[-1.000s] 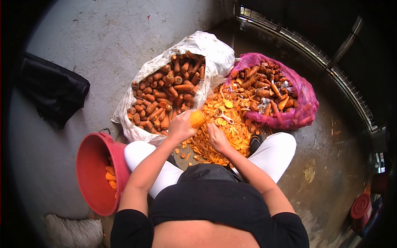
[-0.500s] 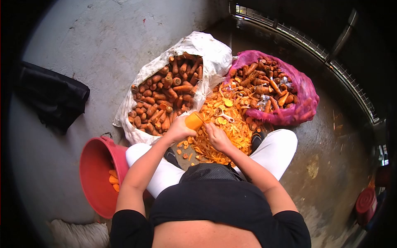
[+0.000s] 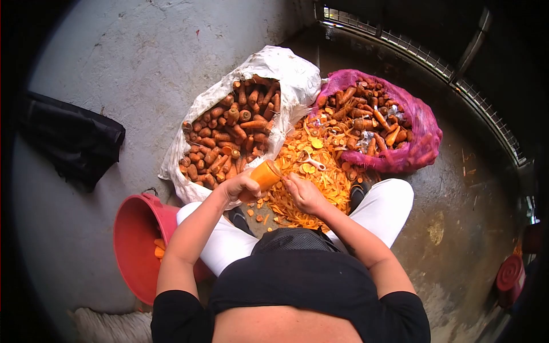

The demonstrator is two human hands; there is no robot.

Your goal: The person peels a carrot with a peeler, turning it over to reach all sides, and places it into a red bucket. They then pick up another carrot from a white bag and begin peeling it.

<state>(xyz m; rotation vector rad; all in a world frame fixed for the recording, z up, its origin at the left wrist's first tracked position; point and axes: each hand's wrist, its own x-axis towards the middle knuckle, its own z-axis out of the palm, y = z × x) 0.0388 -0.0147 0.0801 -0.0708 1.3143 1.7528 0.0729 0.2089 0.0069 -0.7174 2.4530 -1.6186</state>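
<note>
My left hand (image 3: 239,186) grips a peeled orange carrot (image 3: 265,174), its blunt end pointing up and right. My right hand (image 3: 304,193) is closed just right of the carrot tip, fingers bent around a small tool that is mostly hidden. Both hands hover over a heap of orange peelings (image 3: 311,177) between my knees. A white-handled peeler (image 3: 312,162) lies on the heap beyond my hands.
A white sack (image 3: 286,71) full of unpeeled carrots lies open ahead on the left. A pink mesh bag (image 3: 426,137) of carrots sits right of it. A red bucket (image 3: 134,240) with peeled carrots stands by my left knee. Dark cloth (image 3: 68,140) lies far left.
My left hand has drawn the carrot lower and closer to me, tilting it. My right hand followed down beside it. The view shifted slightly.
</note>
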